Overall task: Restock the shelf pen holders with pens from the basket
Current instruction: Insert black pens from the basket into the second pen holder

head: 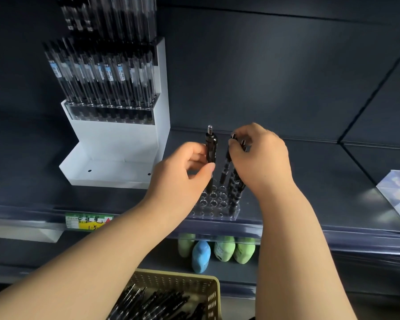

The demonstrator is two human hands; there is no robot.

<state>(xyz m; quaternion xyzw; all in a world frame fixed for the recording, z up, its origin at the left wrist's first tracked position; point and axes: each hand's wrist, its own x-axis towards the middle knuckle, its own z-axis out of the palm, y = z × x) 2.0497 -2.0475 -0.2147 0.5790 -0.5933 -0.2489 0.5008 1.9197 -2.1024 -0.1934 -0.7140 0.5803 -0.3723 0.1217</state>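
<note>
Basket [208,294] below; left hand [183,173] pinches one pen [211,147], right hand [264,155] clutches a bunch [235,187]; I'd keep it plumb over the holder [214,205].

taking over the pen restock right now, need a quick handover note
Left hand: pinches one black pen upright, tip down at the clear holder.
Right hand: grips a bunch of pens; some stand in the holder's right side.
Done: only those right-side holes are filled.
Left: most holes are empty; the basket below holds many loose pens.
</note>
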